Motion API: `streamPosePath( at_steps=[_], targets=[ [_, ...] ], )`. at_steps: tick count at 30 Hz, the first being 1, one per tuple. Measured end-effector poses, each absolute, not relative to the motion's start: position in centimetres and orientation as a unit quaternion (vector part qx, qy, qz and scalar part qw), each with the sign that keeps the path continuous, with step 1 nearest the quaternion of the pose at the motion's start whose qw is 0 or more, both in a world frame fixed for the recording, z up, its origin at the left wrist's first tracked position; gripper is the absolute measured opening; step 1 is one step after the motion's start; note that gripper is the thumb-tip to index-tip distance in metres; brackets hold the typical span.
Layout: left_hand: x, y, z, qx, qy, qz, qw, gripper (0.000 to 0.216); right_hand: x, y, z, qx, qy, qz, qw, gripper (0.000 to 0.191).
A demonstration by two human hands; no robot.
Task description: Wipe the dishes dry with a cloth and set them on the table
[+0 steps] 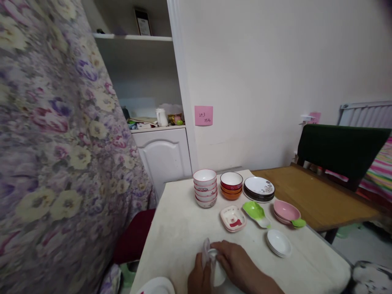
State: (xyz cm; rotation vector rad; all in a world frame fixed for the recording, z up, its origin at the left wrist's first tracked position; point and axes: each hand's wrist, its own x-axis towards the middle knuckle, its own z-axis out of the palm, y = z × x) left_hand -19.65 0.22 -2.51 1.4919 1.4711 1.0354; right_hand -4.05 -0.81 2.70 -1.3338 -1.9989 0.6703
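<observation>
Low in the head view, both my hands are closed around a small white dish, partly hidden by my fingers. My left hand pinches a thin whitish cloth against the dish's left side; whether it is cloth or tissue is hard to tell. From the right, my right hand grips the dish's upper edge, its fingertips reaching the cloth. Just beyond them lies a stack of squarish dishes with a red and bear print. Small white dishes are stacked to the right of my right hand.
Along the table's far side stand white red-rimmed bowls, red and orange bowls and dark-rimmed plates. A green leaf-shaped dish and pink bowls sit right. A white plate lies near left.
</observation>
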Motion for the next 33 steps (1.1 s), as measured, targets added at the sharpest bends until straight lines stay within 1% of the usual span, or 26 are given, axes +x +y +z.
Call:
streamPosePath(
  at_steps=[2,3,5,7,9,11,12,15,17,18,19,23,25,27,29,31,33],
  targets=[
    [-19.4,0.4,-3.0,0.529,0.601,0.455,0.390,0.047,-4.8,-0.9,1.1,-0.537,-0.706,0.265,0.378,0.041],
    [-19.3,0.4,-3.1,0.510,0.604,0.468,0.395,0.048,-5.2,-1.0,0.5,-0.545,-0.687,0.267,0.401,0.041],
    [-19.2,0.4,-3.1,0.513,0.596,0.462,0.409,0.049,-5.4,-1.2,-0.1,-0.533,-0.680,0.264,0.429,0.034],
    [-19.4,0.2,-2.9,0.560,0.584,0.420,0.411,0.046,-4.9,-1.1,0.5,-0.506,-0.712,0.254,0.414,0.029],
    [-19.6,0.1,-2.7,0.621,0.560,0.374,0.400,0.045,-4.1,-0.8,1.7,-0.493,-0.757,0.243,0.354,0.031],
    [-19.7,0.2,-2.7,0.635,0.554,0.373,0.388,0.044,-3.8,-0.5,2.4,-0.489,-0.781,0.233,0.311,0.034],
    [-19.7,0.3,-2.8,0.621,0.561,0.389,0.385,0.044,-3.9,-0.5,2.4,-0.496,-0.774,0.234,0.317,0.034],
    [-19.5,0.5,-3.1,0.548,0.597,0.440,0.386,0.042,-4.9,-0.7,1.3,-0.545,-0.695,0.259,0.391,0.032],
    [-19.3,0.5,-3.4,0.522,0.610,0.448,0.394,0.045,-5.3,-0.9,0.6,-0.557,-0.667,0.264,0.419,0.022],
    [-19.2,0.4,-3.5,0.520,0.610,0.446,0.398,0.046,-5.3,-1.0,0.5,-0.553,-0.671,0.260,0.420,0.016],
    [-19.1,0.4,-3.6,0.531,0.604,0.439,0.401,0.046,-5.1,-1.0,0.6,-0.544,-0.685,0.253,0.414,0.015],
    [-18.9,0.1,-3.3,0.613,0.573,0.384,0.385,0.047,-3.8,-0.5,1.9,-0.507,-0.751,0.239,0.349,0.021],
    [-19.0,0.2,-2.8,0.594,0.585,0.394,0.387,0.046,-4.0,-0.5,1.9,-0.511,-0.737,0.253,0.362,0.024],
    [-19.2,0.4,-2.3,0.542,0.601,0.430,0.401,0.044,-4.8,-0.7,1.4,-0.534,-0.684,0.283,0.410,0.028],
    [-19.3,0.5,-2.2,0.507,0.603,0.452,0.419,0.044,-5.4,-1.0,0.7,-0.547,-0.649,0.289,0.442,0.025],
    [-19.2,0.4,-2.4,0.510,0.597,0.454,0.422,0.045,-5.4,-1.1,0.6,-0.545,-0.665,0.266,0.436,0.019],
    [-19.1,0.2,-2.8,0.544,0.596,0.431,0.405,0.045,-4.7,-0.9,1.1,-0.535,-0.703,0.244,0.399,0.022]
  ],
)
